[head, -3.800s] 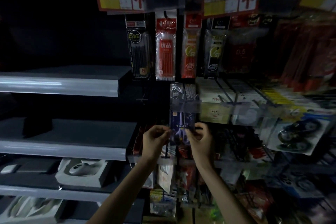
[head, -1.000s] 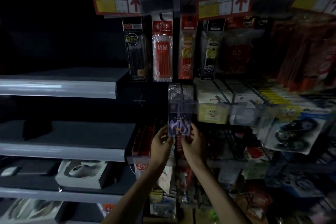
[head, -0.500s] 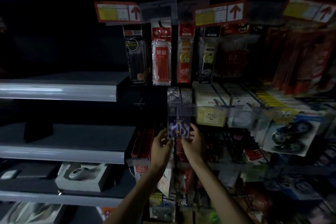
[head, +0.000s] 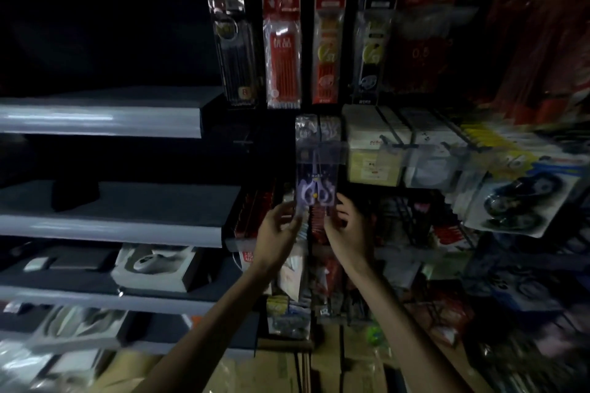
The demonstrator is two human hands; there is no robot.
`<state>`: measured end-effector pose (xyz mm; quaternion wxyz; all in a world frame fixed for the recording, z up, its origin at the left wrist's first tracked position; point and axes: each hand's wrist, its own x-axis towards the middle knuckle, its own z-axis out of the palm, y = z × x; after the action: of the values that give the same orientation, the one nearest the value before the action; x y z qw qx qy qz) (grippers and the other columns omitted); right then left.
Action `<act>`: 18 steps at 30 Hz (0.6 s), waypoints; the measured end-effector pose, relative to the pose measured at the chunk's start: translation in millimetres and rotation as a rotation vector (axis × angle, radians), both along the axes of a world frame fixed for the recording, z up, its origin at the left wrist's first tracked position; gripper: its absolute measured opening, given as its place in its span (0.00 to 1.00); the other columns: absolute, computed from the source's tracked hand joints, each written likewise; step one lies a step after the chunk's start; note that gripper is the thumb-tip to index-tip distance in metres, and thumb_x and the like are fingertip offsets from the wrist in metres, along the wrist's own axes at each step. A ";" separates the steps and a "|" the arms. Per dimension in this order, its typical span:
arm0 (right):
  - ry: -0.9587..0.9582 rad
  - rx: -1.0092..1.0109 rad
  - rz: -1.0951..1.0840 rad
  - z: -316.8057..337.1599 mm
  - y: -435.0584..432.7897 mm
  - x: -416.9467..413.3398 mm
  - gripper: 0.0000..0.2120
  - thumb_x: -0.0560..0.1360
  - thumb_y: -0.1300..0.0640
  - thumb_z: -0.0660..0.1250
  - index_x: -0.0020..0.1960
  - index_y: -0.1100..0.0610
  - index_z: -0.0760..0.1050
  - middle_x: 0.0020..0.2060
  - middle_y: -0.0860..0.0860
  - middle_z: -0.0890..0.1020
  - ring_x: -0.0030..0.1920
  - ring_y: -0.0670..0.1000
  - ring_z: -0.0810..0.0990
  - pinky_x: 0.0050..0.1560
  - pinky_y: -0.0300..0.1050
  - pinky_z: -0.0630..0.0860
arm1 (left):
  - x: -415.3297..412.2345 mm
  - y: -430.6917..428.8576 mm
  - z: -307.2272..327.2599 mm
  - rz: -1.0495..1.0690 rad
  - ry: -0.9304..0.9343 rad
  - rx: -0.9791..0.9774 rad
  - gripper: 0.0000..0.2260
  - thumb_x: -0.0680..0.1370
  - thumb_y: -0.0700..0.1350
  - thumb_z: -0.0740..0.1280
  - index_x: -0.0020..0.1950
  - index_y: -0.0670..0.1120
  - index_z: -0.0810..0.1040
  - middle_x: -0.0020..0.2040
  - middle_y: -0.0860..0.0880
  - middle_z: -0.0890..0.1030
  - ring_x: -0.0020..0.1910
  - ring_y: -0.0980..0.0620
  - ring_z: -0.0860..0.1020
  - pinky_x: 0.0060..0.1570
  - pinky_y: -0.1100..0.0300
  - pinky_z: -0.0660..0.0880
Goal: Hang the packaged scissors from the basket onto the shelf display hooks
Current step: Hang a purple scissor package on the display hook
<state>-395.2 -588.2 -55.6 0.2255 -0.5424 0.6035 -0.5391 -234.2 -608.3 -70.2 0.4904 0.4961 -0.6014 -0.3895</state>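
While the light is dim and the right edge of the frame smears into blur, the packaged scissors (head: 316, 188) still show clearly at the centre. They sit in a tall, flat, glossy clear blister pack, with pale purple looped handles low in it and thin blades pointing up. The top of the pack reaches a frosted, translucent plastic strip (head: 322, 153) that runs across the front of the display. The pack stands upright, just above and between the two hands, with its lower corners at their fingertips. The left hand (head: 276, 230) comes up from the lower left and pinches the pack's lower left edge in a narrow grip between thumb and fingers. The right hand (head: 346, 226) mirrors it at the lower right corner with its fingers curled in close. It seems to be pinching that edge too, though the thumb's contact is hard to make out in the gloom. Shiny cellophane pen packs (head: 282, 51) in red, orange and black hang in a row at the upper centre. Smooth grey shelves with rounded front lips (head: 102, 121) fill the left of the frame. A rounded white item sits in an open box (head: 153, 265) at the lower left.
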 end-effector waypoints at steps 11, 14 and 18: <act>0.356 0.014 0.375 -16.2 77.9 37.8 0.25 0.79 0.43 0.69 0.74 0.48 0.72 0.68 0.44 0.76 0.65 0.44 0.76 0.63 0.38 0.72 | 83.6 110.1 -15.2 0.076 -0.589 -0.131 0.19 0.82 0.53 0.70 0.72 0.54 0.76 0.68 0.53 0.76 0.65 0.55 0.76 0.59 0.57 0.77; 0.407 0.054 0.497 -29.6 81.9 67.0 0.26 0.79 0.41 0.68 0.74 0.49 0.72 0.69 0.44 0.74 0.68 0.44 0.74 0.66 0.39 0.72 | 120.7 152.4 -25.6 0.170 -0.759 -0.107 0.20 0.82 0.55 0.67 0.73 0.52 0.76 0.68 0.50 0.77 0.64 0.49 0.77 0.55 0.52 0.80; 0.436 0.156 0.676 -55.1 88.9 121.1 0.31 0.77 0.33 0.63 0.76 0.45 0.68 0.72 0.43 0.71 0.71 0.47 0.71 0.68 0.51 0.74 | 177.2 206.5 -52.0 0.282 -0.915 -0.014 0.20 0.80 0.52 0.69 0.72 0.50 0.77 0.66 0.48 0.79 0.60 0.45 0.80 0.50 0.48 0.82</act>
<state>-274.2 -499.3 -110.8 0.2974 -0.7929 0.4642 -0.2597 -57.0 -401.7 -122.2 0.2267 0.6900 -0.6850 -0.0568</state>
